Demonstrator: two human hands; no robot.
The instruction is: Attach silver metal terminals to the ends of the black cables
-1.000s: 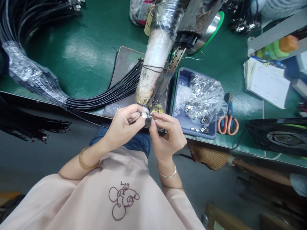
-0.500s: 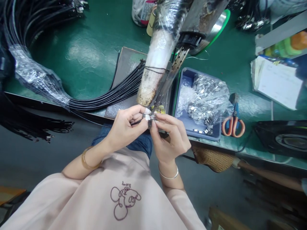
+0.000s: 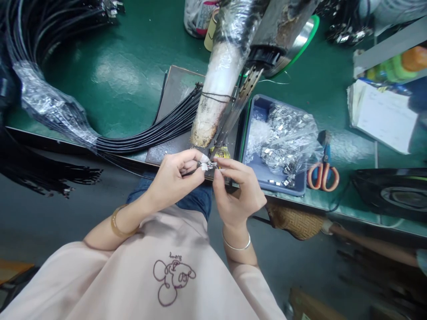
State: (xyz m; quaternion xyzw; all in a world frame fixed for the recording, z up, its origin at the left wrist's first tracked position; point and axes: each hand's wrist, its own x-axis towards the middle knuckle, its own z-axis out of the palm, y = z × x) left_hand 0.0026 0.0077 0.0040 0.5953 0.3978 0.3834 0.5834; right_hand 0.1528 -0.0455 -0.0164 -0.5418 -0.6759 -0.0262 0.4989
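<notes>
My left hand [image 3: 173, 178] is closed, pinching the end of a thin black cable and a small metal clip [image 3: 208, 165] at its fingertips. My right hand [image 3: 238, 189] is closed too, its finger and thumb pinching the same clip from the right. Both hands meet at the table's front edge, just below the tip of a plastic-wrapped machine head [image 3: 216, 89] and its perforated metal strip [image 3: 238, 102]. A bundle of black cables [image 3: 150, 133] runs from the left towards my hands.
A blue tray [image 3: 267, 178] with a bag of metal clips [image 3: 287, 138] sits right of my hands. Orange-handled scissors [image 3: 323, 171] lie beside it. Coiled black cables in plastic wrap [image 3: 43, 106] fill the left. Papers [image 3: 383, 115] and a black fan [image 3: 393, 193] are at right.
My fingers have shifted slightly on the clip, and my right hand has dropped a little. The view has barely moved.
</notes>
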